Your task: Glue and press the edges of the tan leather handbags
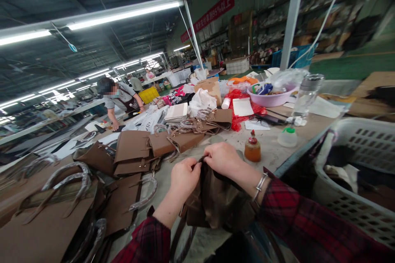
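A brown handbag (220, 201) is in front of me, its soft lining bunched up and its dark handles hanging low. My left hand (184, 178) pinches the upper edge of the bag. Close beside it, my right hand (222, 159) grips the same edge, with fingers curled down over it. The two hands nearly touch at the fingertips. Whatever small part may lie between the fingers is hidden. Just past my right hand stands a small bottle of amber liquid (252, 149) with a red top.
Brown bags with wrapped handles (55, 218) fill the left side. A white plastic basket (364, 131) stands at right. On the table are a purple basin (271, 98), a clear water bottle (305, 98) and a green-capped container (287, 137). A co-worker (121, 96) leans over the table farther off.
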Demonstrator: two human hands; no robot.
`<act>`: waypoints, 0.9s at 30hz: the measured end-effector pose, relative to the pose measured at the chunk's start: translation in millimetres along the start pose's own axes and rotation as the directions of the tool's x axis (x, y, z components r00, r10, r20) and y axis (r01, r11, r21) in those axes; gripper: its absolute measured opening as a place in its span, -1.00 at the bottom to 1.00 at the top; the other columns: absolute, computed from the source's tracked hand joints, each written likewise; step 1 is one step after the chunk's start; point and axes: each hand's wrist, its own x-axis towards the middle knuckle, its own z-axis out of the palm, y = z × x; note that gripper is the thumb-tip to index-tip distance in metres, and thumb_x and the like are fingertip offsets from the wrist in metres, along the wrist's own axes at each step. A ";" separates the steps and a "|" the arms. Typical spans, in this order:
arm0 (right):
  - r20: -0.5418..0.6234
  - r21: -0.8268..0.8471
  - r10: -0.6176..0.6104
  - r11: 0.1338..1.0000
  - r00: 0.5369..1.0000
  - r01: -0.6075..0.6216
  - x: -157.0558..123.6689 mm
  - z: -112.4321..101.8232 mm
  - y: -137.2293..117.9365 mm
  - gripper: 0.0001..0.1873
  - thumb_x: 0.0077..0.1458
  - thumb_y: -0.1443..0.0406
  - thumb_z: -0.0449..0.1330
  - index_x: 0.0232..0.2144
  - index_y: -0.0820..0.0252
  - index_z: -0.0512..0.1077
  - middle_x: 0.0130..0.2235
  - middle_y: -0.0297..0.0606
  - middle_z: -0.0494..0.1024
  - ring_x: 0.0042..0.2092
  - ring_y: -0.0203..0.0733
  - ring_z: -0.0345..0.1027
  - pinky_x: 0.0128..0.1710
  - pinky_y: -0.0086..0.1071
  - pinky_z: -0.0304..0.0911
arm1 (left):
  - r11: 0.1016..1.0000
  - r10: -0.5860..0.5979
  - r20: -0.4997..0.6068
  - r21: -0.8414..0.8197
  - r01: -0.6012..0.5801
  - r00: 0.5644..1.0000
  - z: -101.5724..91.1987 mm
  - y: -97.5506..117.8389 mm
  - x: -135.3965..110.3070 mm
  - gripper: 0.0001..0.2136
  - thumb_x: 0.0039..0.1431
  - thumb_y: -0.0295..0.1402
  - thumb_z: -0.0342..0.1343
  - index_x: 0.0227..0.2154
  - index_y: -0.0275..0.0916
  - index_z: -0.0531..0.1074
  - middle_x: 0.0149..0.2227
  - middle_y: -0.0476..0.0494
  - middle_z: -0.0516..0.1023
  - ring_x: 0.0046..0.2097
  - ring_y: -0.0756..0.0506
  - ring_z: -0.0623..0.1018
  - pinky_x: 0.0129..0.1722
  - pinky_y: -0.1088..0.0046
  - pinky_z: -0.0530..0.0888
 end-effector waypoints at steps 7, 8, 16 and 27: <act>0.009 0.002 0.004 1.000 1.000 -0.004 -2.2 0.1 0.3 -0.75 -0.03 0.30 0.08 -0.40 0.05 0.57 -0.32 -0.30 0.61 -0.23 -0.14 0.46 -0.38 -0.35 0.10 | 0.994 0.079 -0.063 -0.066 -0.083 0.995 2.4 -4.1 2.9 -0.89 0.18 -0.48 0.16 -0.38 -0.20 0.58 -0.32 -0.03 0.59 -0.25 -0.06 0.52 -0.27 0.47 0.30; 0.011 0.003 0.003 1.000 1.000 -0.003 -2.6 -0.5 0.2 -0.75 -0.02 0.30 0.08 -0.39 0.05 0.57 -0.31 -0.30 0.62 -0.22 -0.14 0.46 -0.38 -0.35 0.10 | 0.994 0.090 -0.061 -0.052 -0.093 0.994 2.3 -3.5 3.5 -0.88 0.17 -0.49 0.16 -0.40 -0.21 0.58 -0.34 -0.03 0.58 -0.27 -0.06 0.52 -0.28 0.47 0.30; 0.025 -0.001 0.010 1.000 1.000 -0.010 -1.9 -3.2 -1.4 -0.75 0.03 0.29 0.08 -0.38 0.06 0.58 -0.29 -0.29 0.62 -0.20 -0.13 0.47 -0.35 -0.36 0.14 | 0.976 0.078 -0.057 -0.199 -0.088 0.995 4.9 -6.5 4.1 -0.86 0.16 -0.45 0.21 -0.22 -0.16 0.59 -0.20 -0.02 0.60 -0.17 -0.09 0.56 -0.15 0.45 0.37; 0.019 0.005 -0.015 1.000 1.000 0.015 -2.9 -1.3 -2.2 -0.76 0.05 0.28 0.08 -0.43 0.08 0.56 -0.35 -0.27 0.61 -0.26 -0.10 0.47 -0.40 -0.34 0.06 | 0.924 -0.084 -0.037 -0.377 0.063 0.996 6.6 7.1 18.1 -0.84 0.13 -0.47 0.18 -0.55 -0.30 0.53 -0.53 -0.01 0.51 -0.40 -0.02 0.47 -0.41 0.50 0.27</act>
